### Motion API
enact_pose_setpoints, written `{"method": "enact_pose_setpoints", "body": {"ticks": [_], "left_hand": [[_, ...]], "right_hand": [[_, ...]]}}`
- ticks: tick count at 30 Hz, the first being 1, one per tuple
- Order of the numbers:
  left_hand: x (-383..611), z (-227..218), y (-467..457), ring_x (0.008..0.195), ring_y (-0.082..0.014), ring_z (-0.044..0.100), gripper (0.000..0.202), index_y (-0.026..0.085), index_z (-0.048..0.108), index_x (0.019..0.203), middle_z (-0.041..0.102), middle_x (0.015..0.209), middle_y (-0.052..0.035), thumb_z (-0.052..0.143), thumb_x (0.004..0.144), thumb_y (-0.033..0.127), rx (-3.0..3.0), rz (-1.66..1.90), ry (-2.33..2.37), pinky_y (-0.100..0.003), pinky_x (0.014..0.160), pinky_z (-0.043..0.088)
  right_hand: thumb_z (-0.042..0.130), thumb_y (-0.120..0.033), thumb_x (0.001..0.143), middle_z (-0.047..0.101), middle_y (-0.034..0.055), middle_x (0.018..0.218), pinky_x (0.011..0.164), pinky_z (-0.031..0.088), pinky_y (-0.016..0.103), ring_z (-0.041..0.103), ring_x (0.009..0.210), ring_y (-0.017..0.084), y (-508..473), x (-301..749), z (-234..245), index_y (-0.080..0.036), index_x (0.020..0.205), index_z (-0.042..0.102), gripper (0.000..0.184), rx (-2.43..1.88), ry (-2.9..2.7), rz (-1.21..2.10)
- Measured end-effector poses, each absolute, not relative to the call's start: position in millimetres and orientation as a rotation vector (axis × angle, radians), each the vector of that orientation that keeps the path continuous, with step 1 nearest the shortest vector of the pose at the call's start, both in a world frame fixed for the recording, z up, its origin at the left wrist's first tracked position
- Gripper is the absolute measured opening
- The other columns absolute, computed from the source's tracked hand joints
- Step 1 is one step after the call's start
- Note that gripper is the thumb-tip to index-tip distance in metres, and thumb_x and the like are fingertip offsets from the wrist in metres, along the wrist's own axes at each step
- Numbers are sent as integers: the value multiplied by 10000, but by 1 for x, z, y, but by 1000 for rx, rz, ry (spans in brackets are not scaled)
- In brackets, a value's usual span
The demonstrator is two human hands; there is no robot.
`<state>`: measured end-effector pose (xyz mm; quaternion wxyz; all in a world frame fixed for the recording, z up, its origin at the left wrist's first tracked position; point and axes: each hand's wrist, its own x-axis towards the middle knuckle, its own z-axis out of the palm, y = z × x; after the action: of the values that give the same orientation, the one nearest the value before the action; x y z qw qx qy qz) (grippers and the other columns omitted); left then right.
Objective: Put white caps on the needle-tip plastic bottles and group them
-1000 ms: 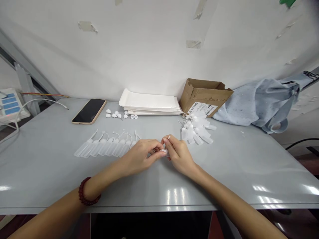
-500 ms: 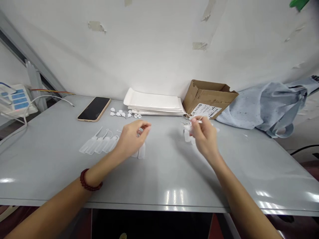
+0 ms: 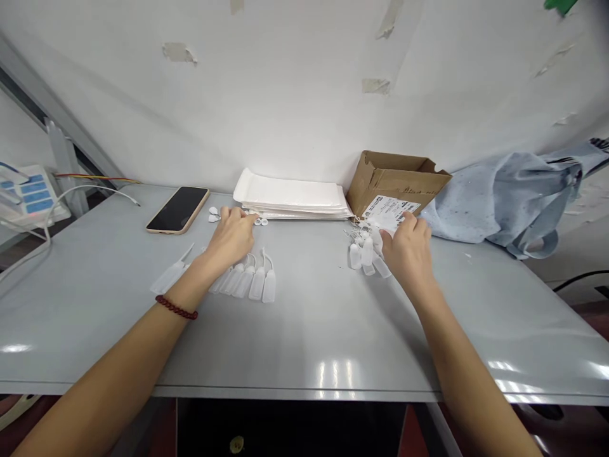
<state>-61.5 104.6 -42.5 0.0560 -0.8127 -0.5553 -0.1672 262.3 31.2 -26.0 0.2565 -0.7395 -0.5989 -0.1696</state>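
My left hand [image 3: 232, 236] reaches down among the small white caps [image 3: 212, 214] at the back. Its fingers are bent over some of them and the fingertips are hidden, so what they hold does not show. Below that wrist, a row of small translucent squeeze bottles [image 3: 257, 284] with thin bent spouts lies flat, partly covered by the forearm. My right hand [image 3: 408, 244] rests at the right edge of a loose pile of similar small bottles [image 3: 367, 252]. Its thumb and forefinger are apart, with nothing plainly gripped between them.
Behind the hands lie a stack of white padded envelopes [image 3: 292, 197] and an open cardboard box [image 3: 399, 181] with a label. A phone [image 3: 178, 209] is at the left, near a white cable [image 3: 95, 184]. A light blue cloth bag [image 3: 495, 197] lies at the right on the grey table [image 3: 304, 343].
My left hand has moved back and left, from above the bottle row to the caps. My right hand has shifted slightly right and lowered, its pinch now opened beside the bottle pile.
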Motion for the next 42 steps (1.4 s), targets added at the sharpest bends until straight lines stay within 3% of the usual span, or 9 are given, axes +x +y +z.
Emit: {"method": "enact_pose_setpoints", "body": {"ticks": [5, 10, 13, 22, 27, 35, 42], "left_hand": [[-63, -46, 108, 988, -331, 443, 405, 118, 644, 1143, 562, 963, -166, 404, 816, 114, -2490, -497, -1705, -478, 877, 383], [-63, -46, 109, 988, -323, 467, 350, 107, 673, 1038, 619, 964, -171, 383, 847, 153, -2526, -539, -1685, -452, 865, 381], [-63, -45, 109, 953, -294, 515, 330, 118, 673, 982, 655, 942, -140, 378, 834, 141, -2558, -530, -1652, -429, 866, 381], [-53, -29, 95, 930, -286, 541, 402, 146, 687, 1087, 701, 937, -100, 368, 851, 209, -2662, -426, -1729, -406, 861, 389], [-47, -22, 88, 909, -300, 528, 393, 183, 685, 1095, 698, 843, -85, 398, 888, 355, -2733, -415, -1764, -412, 829, 406], [-45, -24, 87, 892, -295, 538, 323, 169, 724, 961, 704, 846, -94, 435, 864, 278, -2760, -456, -1746, -397, 800, 431], [-46, -29, 88, 917, -282, 564, 345, 170, 706, 1037, 681, 887, -101, 493, 831, 347, -2820, -536, -1692, -405, 853, 431]], "right_hand": [[508, -346, 874, 436, 292, 1162, 864, 384, 586, 403, 1113, 417, 20, 228, -24, 10, 1276, 376, 554, -1875, -1672, -533], [438, -331, 925, 484, 228, 1169, 889, 445, 510, 457, 1100, 330, -5, 169, -33, -92, 1253, 427, 406, -1380, -2134, -139], [445, -410, 924, 497, 210, 1184, 899, 461, 472, 469, 1080, 304, -20, 146, -36, -81, 1243, 444, 459, -1222, -2322, 96], [513, -565, 844, 481, 193, 1234, 945, 437, 481, 435, 1118, 299, -21, 134, -43, -84, 1287, 416, 661, -1175, -2374, 360], [556, -620, 783, 500, 184, 1188, 899, 448, 496, 458, 1074, 300, -13, 126, -47, -111, 1282, 431, 723, -1228, -2364, 391], [573, -534, 812, 516, 156, 1119, 890, 443, 464, 462, 1025, 279, -8, 123, -49, -136, 1203, 506, 562, -1248, -2345, 401], [647, -390, 767, 520, 145, 1103, 909, 433, 454, 475, 1040, 273, -10, 128, -45, -119, 1165, 489, 507, -1267, -2271, 565]]}}
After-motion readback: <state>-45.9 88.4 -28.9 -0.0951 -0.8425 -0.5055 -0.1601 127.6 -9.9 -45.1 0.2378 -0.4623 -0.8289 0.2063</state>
